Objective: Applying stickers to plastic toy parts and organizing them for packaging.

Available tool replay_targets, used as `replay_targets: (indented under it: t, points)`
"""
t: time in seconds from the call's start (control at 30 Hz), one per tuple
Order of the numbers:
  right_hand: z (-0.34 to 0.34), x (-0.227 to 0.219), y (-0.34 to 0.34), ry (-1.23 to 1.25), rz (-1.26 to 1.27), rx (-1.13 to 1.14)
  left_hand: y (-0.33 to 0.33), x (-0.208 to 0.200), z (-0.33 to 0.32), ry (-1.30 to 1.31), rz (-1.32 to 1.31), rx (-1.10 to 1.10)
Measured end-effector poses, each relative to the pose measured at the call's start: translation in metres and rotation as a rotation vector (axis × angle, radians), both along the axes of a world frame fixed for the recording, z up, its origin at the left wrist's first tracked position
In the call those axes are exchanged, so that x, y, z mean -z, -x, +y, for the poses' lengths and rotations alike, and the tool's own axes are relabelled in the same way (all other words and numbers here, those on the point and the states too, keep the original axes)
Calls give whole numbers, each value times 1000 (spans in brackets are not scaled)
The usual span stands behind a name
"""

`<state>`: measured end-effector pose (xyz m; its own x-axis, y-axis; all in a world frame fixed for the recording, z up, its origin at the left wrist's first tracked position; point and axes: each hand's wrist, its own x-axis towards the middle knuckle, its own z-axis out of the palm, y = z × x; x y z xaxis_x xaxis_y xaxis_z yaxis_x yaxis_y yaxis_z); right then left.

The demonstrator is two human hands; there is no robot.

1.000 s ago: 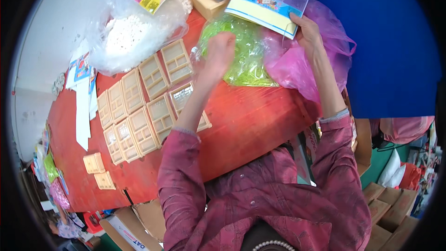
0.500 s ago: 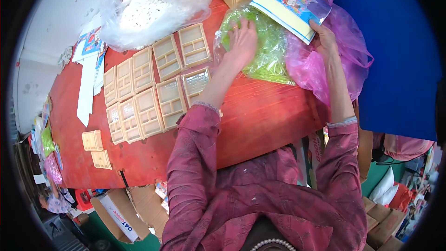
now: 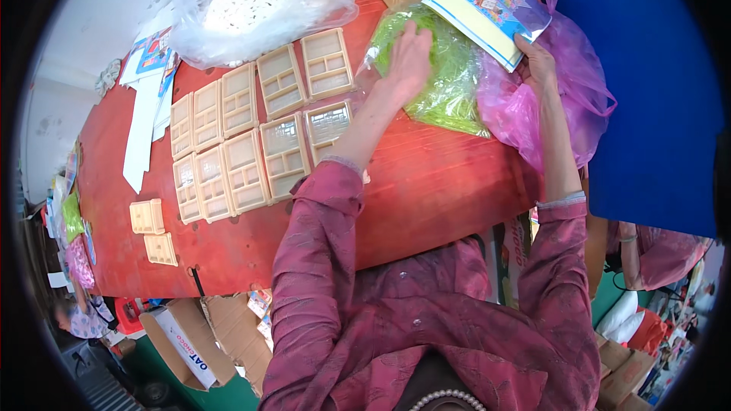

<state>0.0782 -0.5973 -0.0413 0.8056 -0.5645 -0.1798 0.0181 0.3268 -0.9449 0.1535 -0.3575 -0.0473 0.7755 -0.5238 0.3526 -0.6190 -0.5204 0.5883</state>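
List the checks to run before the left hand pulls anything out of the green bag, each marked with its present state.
1. Left hand on the green bag: ok, it rests flat on top.
2. Hand inside the bag's opening: cannot tell.
3. Right hand has the stack of printed cards: ok, gripped at its lower corner.
4. Cards held off the table: ok, raised over the pink bag.
5. Beige trays laid out within reach on the red table: ok.

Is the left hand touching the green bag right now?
Touching. The head view shows the left hand lying palm down, flat on the green bag, with no gap visible between them.
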Motion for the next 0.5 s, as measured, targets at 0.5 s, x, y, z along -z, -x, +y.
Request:
replay_targets:
  t: [0.5]
  points:
    - [9, -5, 1, 60, -13, 11, -19, -48, 29, 1024, 631, -181]
